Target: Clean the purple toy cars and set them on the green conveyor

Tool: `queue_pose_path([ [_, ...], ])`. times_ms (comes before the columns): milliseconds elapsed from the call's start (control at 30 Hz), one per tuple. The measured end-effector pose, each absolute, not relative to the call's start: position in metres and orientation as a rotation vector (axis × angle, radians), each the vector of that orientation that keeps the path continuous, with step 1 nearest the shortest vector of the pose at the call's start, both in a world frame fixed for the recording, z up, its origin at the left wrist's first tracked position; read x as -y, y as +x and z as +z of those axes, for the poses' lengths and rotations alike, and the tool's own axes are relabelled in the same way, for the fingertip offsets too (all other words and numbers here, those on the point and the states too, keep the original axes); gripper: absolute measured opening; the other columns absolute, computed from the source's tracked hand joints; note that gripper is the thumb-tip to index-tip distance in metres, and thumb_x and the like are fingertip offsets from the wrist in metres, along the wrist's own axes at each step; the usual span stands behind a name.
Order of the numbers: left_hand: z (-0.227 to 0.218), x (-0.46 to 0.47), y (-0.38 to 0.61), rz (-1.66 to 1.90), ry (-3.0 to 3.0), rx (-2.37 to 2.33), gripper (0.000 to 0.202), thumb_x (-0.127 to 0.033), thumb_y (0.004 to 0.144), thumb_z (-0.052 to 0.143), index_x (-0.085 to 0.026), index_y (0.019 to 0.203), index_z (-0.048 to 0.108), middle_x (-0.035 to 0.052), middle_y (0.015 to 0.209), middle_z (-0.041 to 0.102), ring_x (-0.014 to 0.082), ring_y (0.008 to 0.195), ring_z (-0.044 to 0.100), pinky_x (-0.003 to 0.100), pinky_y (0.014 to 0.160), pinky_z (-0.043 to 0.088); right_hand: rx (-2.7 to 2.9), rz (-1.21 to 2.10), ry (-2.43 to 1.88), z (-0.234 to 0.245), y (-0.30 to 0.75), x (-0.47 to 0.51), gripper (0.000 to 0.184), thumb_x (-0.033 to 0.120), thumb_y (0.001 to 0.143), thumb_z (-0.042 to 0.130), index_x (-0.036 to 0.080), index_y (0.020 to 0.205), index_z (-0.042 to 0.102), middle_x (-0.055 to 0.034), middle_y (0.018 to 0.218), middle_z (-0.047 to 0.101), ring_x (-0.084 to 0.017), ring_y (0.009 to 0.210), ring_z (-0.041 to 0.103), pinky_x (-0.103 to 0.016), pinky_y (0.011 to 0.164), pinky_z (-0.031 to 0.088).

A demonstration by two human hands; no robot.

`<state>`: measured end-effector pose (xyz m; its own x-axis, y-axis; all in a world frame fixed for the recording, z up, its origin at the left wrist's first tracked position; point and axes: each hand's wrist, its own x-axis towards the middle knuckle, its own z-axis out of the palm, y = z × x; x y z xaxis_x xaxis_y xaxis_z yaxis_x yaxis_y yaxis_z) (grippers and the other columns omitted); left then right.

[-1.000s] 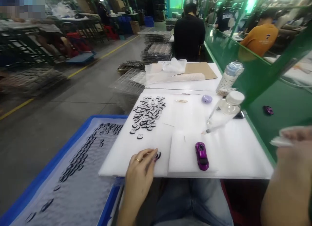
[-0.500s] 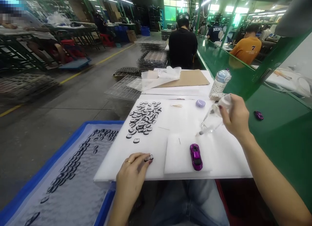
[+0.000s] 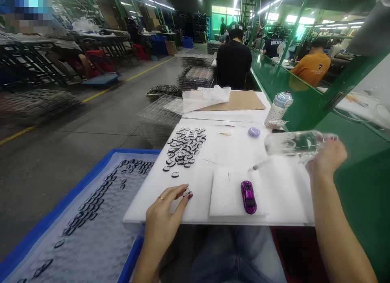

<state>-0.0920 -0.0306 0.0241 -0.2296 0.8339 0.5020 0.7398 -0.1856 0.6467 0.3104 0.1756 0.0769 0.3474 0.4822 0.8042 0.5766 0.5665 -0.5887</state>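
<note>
The right hand [image 3: 327, 155], wrapped round the clear bottle [image 3: 292, 142], has lifted it sideways off the foam board [image 3: 283, 193] — the left hand [image 3: 164, 218] still pinches a small black part [image 3: 187, 192].

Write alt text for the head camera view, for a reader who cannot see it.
A person's left hand pinches a small black piece at the near edge of a white foam board, while the right hand holds a clear bottle sideways above it. A purple toy car and a pile of black pieces lie on the board.
</note>
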Motion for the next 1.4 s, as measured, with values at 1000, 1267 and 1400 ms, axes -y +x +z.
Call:
queue_pose_path([
  [1000, 0.052, 0.007, 0.021, 1.364, 0.408, -0.636, 0.034, -0.041, 0.055, 0.095, -0.016, 0.074, 0.079, 0.0025, 0.067, 0.071, 0.0094, 0.062, 0.062, 0.018, 0.064, 0.052, 2.088, -0.028, -0.623, 0.091, 0.163, -0.014, 0.014, 0.009, 0.088, 0.057, 0.015, 0.099, 0.064, -0.0062, 0.084, 0.058, -0.013, 0.066, 0.057, -0.025, 0.052, 0.049],
  [1267, 0.052, 0.008, 0.020, 1.371, 0.451, -0.657, 0.030, -0.039, 0.058, 0.094, -0.018, 0.075, 0.081, 0.0035, 0.069, 0.074, 0.0096, 0.065, 0.065, 0.016, 0.067, 0.053, 2.118, -0.003, -0.645, 0.093, 0.162, -0.008, 0.017, 0.008, 0.090, 0.055, 0.013, 0.104, 0.063, -0.0062, 0.081, 0.058, -0.012, 0.062, 0.050, -0.026, 0.051, 0.044],
  [1400, 0.052, 0.009, 0.020, 1.395, 0.462, -0.643, 0.029, -0.039, 0.059, 0.094, -0.019, 0.075, 0.081, 0.0034, 0.070, 0.075, 0.0096, 0.064, 0.067, 0.016, 0.065, 0.055, 2.206, -0.040, -0.681, 0.097, 0.176, -0.002, 0.012, 0.008, 0.088, 0.057, 0.015, 0.097, 0.062, -0.0053, 0.077, 0.055, -0.013, 0.062, 0.049, -0.027, 0.050, 0.041],
])
